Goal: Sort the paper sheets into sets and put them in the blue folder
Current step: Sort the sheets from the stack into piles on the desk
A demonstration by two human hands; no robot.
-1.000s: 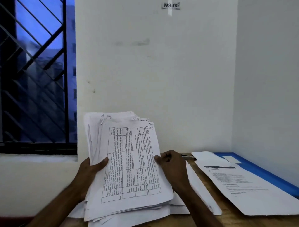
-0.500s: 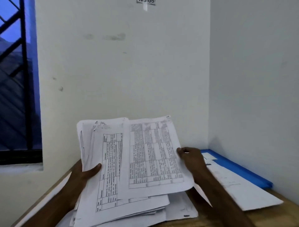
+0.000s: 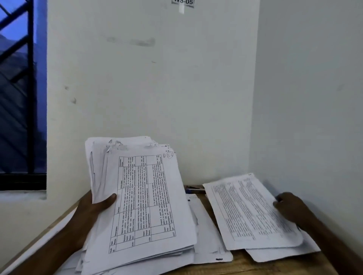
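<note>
At the left of the brown wooden table (image 3: 237, 269), tilted up: thick stack of white printed paper sheets (image 3: 146, 198), clamped at its edge by the left hand (image 3: 91, 213). At the table's right: single white printed sheet (image 3: 248, 213), pinched by the right hand (image 3: 291, 210).

Two hands (image 3: 92, 208) (image 3: 290, 211), one paper stack (image 3: 145, 196), one separate sheet (image 3: 245, 212), one wall label (image 3: 182, 2).

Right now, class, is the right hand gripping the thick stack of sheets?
No, the right hand holds a separate sheet; the left hand grips the stack.
</note>
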